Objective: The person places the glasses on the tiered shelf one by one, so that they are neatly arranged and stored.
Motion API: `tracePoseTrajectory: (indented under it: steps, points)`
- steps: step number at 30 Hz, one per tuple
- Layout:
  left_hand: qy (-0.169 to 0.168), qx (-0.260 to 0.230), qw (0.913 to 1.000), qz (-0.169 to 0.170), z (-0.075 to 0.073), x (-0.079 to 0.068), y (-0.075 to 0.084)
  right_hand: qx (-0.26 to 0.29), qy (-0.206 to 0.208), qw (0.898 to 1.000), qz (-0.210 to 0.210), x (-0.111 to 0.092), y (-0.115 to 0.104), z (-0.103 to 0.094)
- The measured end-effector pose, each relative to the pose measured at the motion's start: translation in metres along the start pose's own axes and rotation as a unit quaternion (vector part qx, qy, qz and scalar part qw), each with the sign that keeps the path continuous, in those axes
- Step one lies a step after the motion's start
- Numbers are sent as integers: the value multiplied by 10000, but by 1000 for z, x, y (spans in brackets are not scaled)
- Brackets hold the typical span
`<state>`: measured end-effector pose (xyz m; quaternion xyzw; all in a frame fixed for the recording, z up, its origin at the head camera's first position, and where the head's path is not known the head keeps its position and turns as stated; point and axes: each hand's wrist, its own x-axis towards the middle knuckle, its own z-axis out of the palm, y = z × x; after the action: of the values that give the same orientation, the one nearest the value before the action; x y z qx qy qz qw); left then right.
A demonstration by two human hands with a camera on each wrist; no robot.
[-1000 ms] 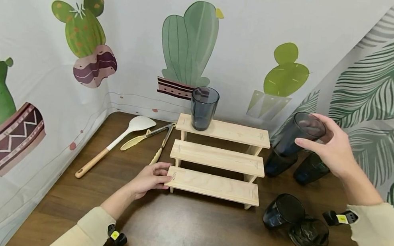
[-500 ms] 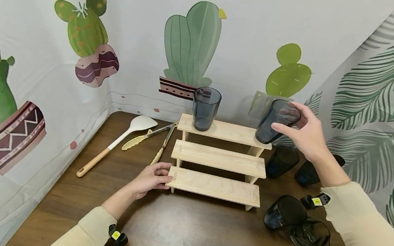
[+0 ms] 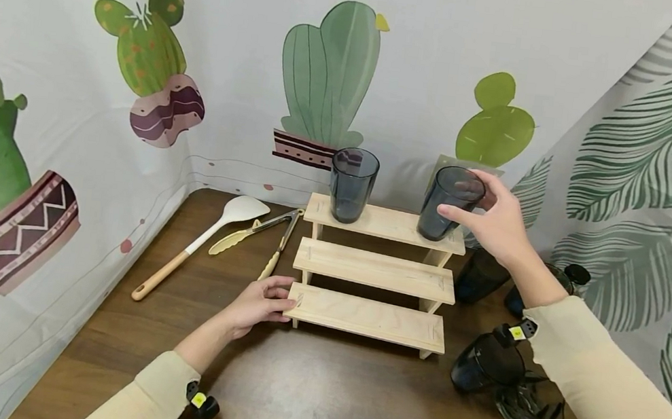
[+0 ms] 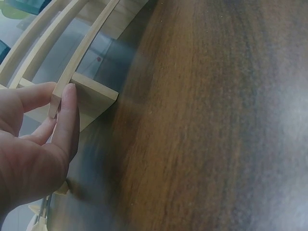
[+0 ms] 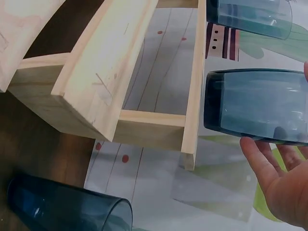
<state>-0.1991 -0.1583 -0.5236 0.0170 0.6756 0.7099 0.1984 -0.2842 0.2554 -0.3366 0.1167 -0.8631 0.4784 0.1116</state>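
My right hand [image 3: 498,216] grips a blue-grey tinted drinking glass [image 3: 448,204] between thumb and fingers. The glass leans slightly at the right end of the top step of a three-step wooden display stand [image 3: 376,266]. In the right wrist view, the base of this glass [image 5: 255,103] is right by the top board; I cannot tell whether they touch. A matching glass [image 3: 352,187] stands upright on that step's left part. My left hand [image 3: 258,307] pinches the left end of the lowest step, with thumb and fingers around the board [image 4: 79,55] in the left wrist view.
Several dark glasses are on the table right of the stand, including a front one [image 3: 482,365] and a back one [image 3: 479,279] partly behind my right arm. Left of the stand lie tongs [image 3: 276,248] and a white turner with wooden handle [image 3: 210,234]. A printed cloth [image 3: 412,74] hangs behind.
My right hand has carried the glass leftward, from above the glasses on the right to the top step's right end. The glass tilts less now. My left hand stays on the lowest step.
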Motion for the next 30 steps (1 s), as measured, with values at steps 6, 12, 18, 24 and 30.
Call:
tracePoseTrajectory:
  steps: [6,12,18,24,30]
  points:
    - [-25,-6,10000,21,1,1,-1,-222,-26,9997,119,2,1,5]
    - [-42,-2,10000,23,2,1,-1,-151,-35,9998,128,3,-1,6]
    - [-20,5,10000,10,2,1,0,-88,-289,9992,274,4,-5,3]
    - [17,6,10000,0,1,1,0,-28,-646,9972,387,2,-6,-6]
    - [11,-1,10000,4,0,1,-1,-65,-729,9970,266,-9,-4,-20]
